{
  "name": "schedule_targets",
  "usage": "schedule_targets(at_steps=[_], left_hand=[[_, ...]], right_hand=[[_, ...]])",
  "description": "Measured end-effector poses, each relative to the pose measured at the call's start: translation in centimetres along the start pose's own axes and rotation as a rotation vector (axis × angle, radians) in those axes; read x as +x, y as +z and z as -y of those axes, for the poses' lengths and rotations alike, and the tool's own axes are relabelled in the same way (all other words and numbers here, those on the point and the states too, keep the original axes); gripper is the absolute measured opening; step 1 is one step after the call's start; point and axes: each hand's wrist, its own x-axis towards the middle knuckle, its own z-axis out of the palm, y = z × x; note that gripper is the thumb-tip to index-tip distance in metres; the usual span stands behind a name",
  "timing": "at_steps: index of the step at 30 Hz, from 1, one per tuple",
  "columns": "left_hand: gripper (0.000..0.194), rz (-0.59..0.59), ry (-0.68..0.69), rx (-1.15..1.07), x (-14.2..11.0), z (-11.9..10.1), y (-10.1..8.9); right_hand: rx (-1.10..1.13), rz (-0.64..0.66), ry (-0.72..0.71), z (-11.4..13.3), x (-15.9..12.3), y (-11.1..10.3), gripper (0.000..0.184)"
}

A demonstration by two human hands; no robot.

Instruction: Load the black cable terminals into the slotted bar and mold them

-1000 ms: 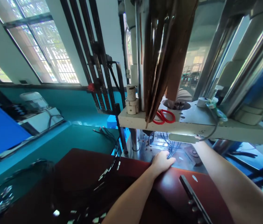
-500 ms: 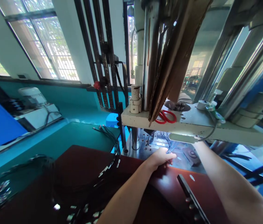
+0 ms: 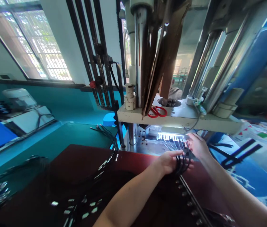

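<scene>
My left hand (image 3: 169, 162) is curled under a bundle of black cables (image 3: 180, 164), its thumb above them and its fingertips showing on the far side. The cables run forward to a row of white connectors (image 3: 169, 137), lined up in a brightly lit metal fixture (image 3: 150, 134) below the press plate (image 3: 180, 121). At the right end of that row, my right hand (image 3: 198, 145) has its thumb and fingers closed at a cable end. What exactly lies between those fingertips is partly hidden.
Red-handled scissors (image 3: 157, 112) lie on the press plate beside upright cardboard (image 3: 156, 72). A dark bar with knobs (image 3: 192, 198) lies on the reddish-brown table (image 3: 76, 157). More black cables with shiny ends (image 3: 107, 162) spread leftward. Steel columns (image 3: 141, 56) rise above the plate.
The view has swung right. The row of white connectors now shows under the plate. My left hand has gone from gripping thin wires to cradling thicker cables; my right hand has come into fuller view.
</scene>
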Motion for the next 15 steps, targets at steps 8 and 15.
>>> schedule_targets(at_steps=[8,15], left_hand=[[0.027,0.011,-0.058,0.18,-2.9,4.4,2.7],[0.04,0.129,0.062,0.621,-6.7,9.2,4.3]], right_hand=[[0.121,-0.24,0.02,1.6,-6.9,-2.4,0.025],[0.179,-0.414,0.069,1.3,-10.3,-7.6,0.018]])
